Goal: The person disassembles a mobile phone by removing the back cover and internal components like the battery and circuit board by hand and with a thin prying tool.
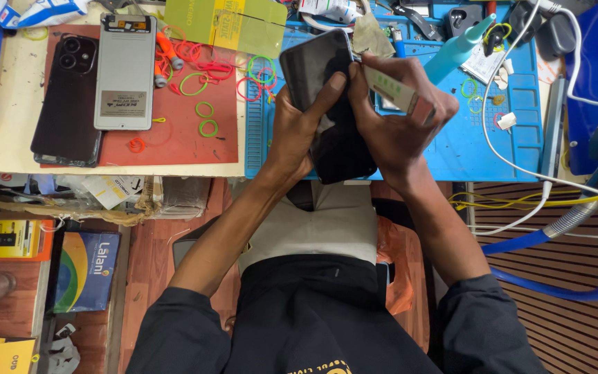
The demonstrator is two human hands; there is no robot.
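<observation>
The left hand grips a black flat smartphone with a glossy screen, its thumb pressed on the glass. The phone is held tilted above the front edge of the blue silicone work mat. The right hand closes around the phone's right side and pinches a small white-green card. On the red mat to the left lie coloured rubber bands.

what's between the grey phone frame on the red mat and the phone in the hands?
Head view: loose rubber bands, green, red and orange, scattered on the red mat between the grey frame and the held phone; then the blue mat's edge.
</observation>
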